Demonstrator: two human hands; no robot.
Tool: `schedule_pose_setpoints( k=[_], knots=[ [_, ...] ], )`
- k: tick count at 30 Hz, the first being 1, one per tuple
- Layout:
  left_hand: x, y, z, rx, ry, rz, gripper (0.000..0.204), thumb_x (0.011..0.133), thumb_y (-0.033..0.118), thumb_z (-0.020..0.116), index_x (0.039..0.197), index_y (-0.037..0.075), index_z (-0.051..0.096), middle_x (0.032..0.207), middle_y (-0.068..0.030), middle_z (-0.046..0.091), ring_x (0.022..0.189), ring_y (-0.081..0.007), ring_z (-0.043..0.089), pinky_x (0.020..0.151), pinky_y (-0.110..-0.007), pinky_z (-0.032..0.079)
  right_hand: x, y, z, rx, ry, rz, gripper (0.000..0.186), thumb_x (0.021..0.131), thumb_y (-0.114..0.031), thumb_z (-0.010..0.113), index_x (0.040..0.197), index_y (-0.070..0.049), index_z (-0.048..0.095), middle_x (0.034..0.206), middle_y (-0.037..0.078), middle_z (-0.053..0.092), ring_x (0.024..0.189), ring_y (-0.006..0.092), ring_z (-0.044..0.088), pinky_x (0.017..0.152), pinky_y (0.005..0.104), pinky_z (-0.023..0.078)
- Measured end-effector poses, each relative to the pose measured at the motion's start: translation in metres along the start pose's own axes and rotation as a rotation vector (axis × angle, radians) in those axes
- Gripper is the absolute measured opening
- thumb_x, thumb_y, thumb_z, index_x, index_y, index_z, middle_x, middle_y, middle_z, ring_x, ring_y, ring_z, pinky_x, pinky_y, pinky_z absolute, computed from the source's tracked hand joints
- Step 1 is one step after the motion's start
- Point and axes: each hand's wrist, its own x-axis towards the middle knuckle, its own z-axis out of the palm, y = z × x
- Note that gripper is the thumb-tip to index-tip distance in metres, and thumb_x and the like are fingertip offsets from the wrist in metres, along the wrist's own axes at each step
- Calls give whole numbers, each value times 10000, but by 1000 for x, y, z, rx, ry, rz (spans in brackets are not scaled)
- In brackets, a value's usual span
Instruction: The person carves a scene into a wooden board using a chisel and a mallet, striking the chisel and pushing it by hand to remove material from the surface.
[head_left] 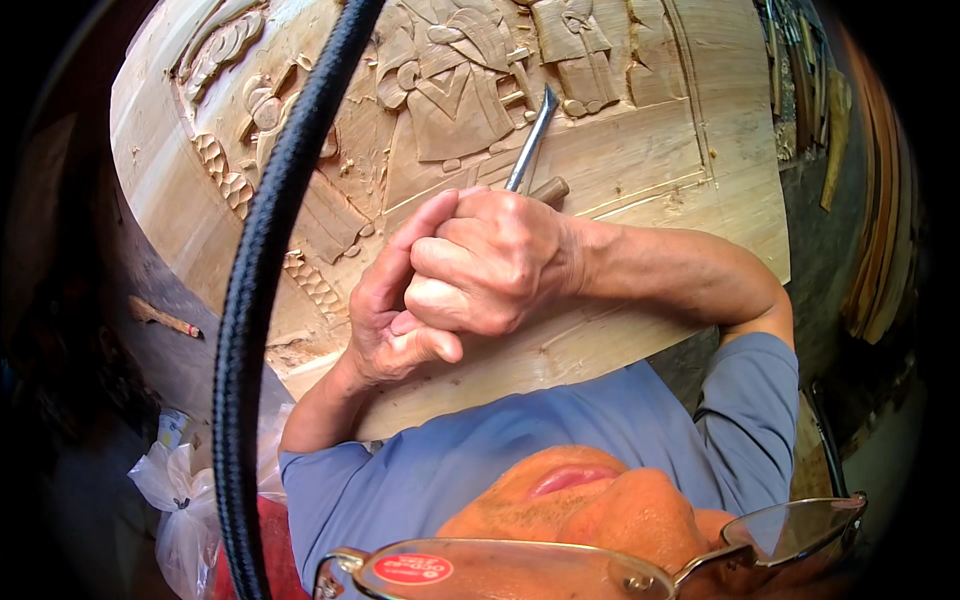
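Note:
My right hand (490, 262) is a closed fist around a carving gouge, its handle hidden inside the fingers. The gouge's bright steel shaft (533, 138) slants up from the fist, and its tip touches or hovers just over the panel beside a carved figure's foot. Cupped against the left side of that fist is my left hand (385, 310), fingers spread apart; whether it also touches the handle is hidden. Under both hands lies a large pale wood relief panel (650, 200), carved with robed figures (450, 110). A short round wooden piece (550, 191) shows beyond my right wrist.
A thick black braided cable (262, 270) runs down the left of view, in front of the panel. Several hand tools (805, 75) lie at the far right, near long wood strips (880, 200). A small stick (163, 316) and a plastic bag (182, 500) are at left.

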Motion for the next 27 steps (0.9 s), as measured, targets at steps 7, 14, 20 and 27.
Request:
schedule_pose_setpoints(
  k=[7,14,20,27],
  knots=[
    [6,-4,2,16,24,22,1286,864,616,909,1685,-166,302,1681,-362,455,1550,-424,503,1291,-504,385,1,4,5,-49,29,-5,362,828,-221,773,710,-120,446,695,13,441,517,135,524,495,320,463],
    [0,0,1,57,136,-67,1274,890,639,884,1674,-185,312,1675,-329,476,1545,-394,514,1294,-483,383,4,9,5,-60,2,-8,375,895,-242,772,704,-121,472,691,13,439,520,142,531,509,317,474],
    [0,-3,-1,77,183,-45,1255,904,653,865,1666,-190,334,1655,-318,500,1546,-386,514,1297,-474,377,7,10,6,-84,-9,-2,373,892,-251,774,704,-116,481,687,17,424,530,151,535,526,327,489],
    [4,2,1,83,177,-57,1244,907,669,858,1668,-174,351,1638,-310,530,1526,-375,537,1289,-469,387,7,10,7,-56,9,13,315,820,-219,759,711,-105,487,692,21,438,537,157,557,537,330,520]
  ],
)
